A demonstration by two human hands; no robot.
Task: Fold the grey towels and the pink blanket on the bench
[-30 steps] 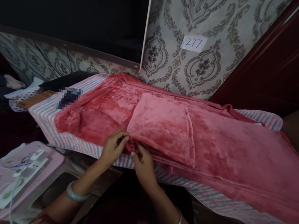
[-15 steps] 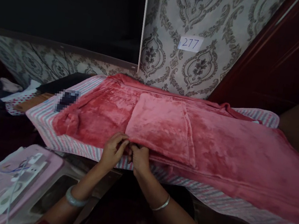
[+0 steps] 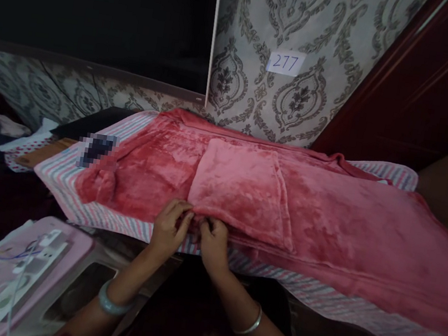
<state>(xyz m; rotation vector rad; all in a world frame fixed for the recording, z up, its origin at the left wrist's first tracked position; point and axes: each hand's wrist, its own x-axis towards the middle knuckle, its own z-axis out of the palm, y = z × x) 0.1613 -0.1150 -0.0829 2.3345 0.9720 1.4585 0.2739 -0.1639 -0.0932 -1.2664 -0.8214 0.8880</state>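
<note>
A pink plush blanket [image 3: 338, 219] lies spread along a striped cloth [image 3: 307, 286]. On top of it, in the middle, is a squarish, lighter pink piece of folded plush cloth [image 3: 238, 184]. My left hand [image 3: 170, 224] pinches the near left corner of that folded cloth, thumb against fingers. Just to its right, my right hand [image 3: 213, 242] is closed on the near edge of the same cloth. The hands are close together, with a small gap between them. My fingertips are partly hidden by the fabric and by each other.
A pink stool [image 3: 69, 246] at the lower left carries a white power strip [image 3: 24, 278] with cables. A blurred-out dark object [image 3: 98, 150] lies at the blanket's left end. A large dark screen [image 3: 100, 9] hangs behind, beside a paper label [image 3: 285, 62] reading 277.
My right hand has shifted slightly right along the cloth's near edge and its grip has changed. My left hand stays at the corner. The view has moved a little.
</note>
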